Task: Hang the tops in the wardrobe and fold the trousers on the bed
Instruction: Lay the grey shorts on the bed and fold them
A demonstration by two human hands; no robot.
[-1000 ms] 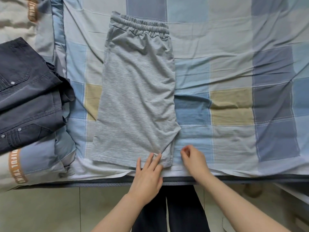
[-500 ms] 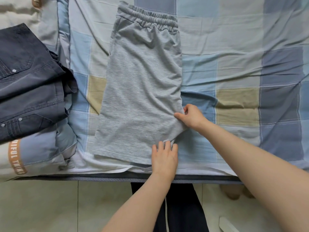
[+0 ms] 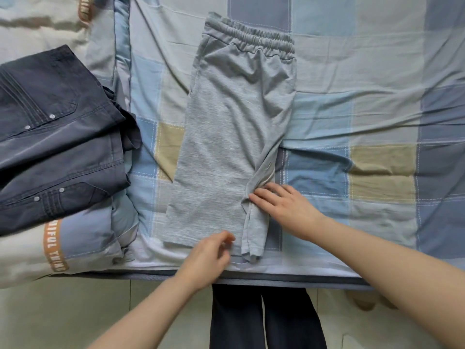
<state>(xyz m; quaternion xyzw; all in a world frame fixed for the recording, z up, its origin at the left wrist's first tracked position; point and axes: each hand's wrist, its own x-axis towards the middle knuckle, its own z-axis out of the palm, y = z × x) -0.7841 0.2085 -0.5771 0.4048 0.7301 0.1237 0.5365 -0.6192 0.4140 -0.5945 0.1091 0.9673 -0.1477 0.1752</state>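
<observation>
Grey shorts [image 3: 226, 152], folded lengthwise, lie on the checked bed sheet [image 3: 352, 117] with the elastic waistband at the far end. My right hand [image 3: 284, 207] lies flat with straight fingers on the right edge of the shorts, where the crotch flap is tucked inward over the leg. My left hand [image 3: 208, 255] hovers at the near hem with fingers loosely curled; whether it touches the cloth is unclear.
A folded dark denim garment [image 3: 55, 144] lies at the left on a folded quilt [image 3: 50, 248] with an orange lettered band. The bed's near edge [image 3: 276, 280] runs across the bottom, with tiled floor [image 3: 63, 318] and my dark trouser legs [image 3: 264, 321] below.
My right hand pushed the protruding crotch corner of the shorts inward to the left and now presses it flat. My left hand lifted off the hem and shifted left.
</observation>
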